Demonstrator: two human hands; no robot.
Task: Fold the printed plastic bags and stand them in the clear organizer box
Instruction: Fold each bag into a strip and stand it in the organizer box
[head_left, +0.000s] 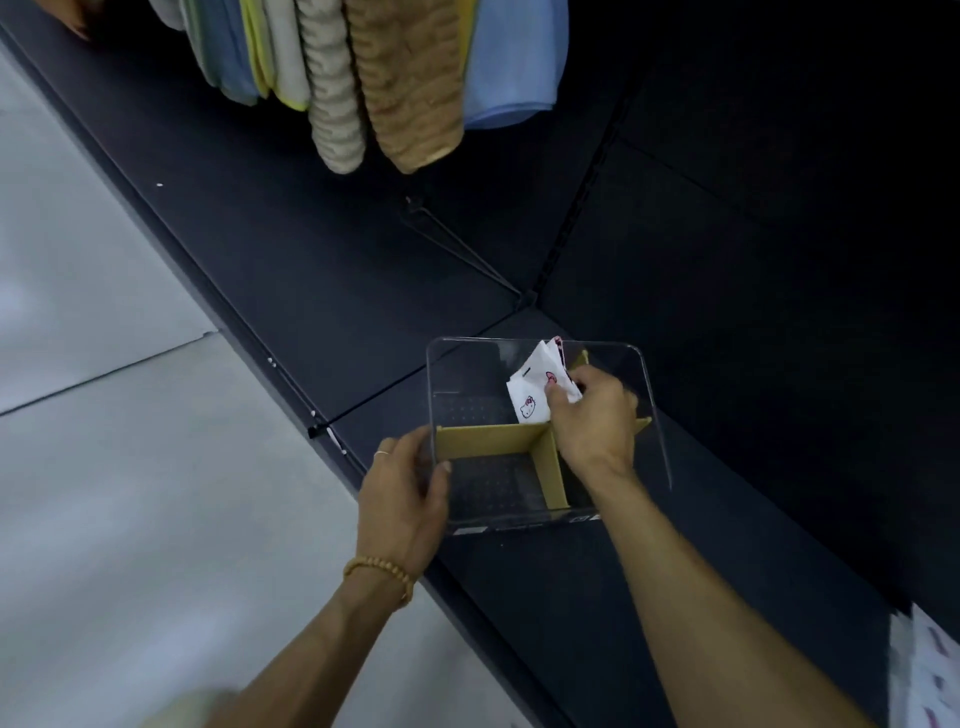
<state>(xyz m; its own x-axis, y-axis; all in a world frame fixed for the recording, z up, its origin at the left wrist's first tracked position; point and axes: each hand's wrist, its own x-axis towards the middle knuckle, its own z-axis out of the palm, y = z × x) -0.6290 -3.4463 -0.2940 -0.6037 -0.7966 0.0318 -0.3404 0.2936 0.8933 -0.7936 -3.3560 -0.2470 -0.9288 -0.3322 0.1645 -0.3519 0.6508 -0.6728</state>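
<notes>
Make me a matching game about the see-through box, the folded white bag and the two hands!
Things:
1. clear plastic organizer box
2. folded white printed plastic bag
3. left hand
4. brown cardboard divider

States:
A. grips the box's near left corner
B. crosses inside the box
C. sits on the dark shelf
D. pinched by the right hand

Pairs: 1-C, 2-D, 3-A, 4-B

1 head-worn view looks steeply down and forward from close above the clear organizer box (540, 436) on a dark shelf (322, 270). Both forearms enter from the bottom edge, and the wide-angle frame sits tilted.
</notes>
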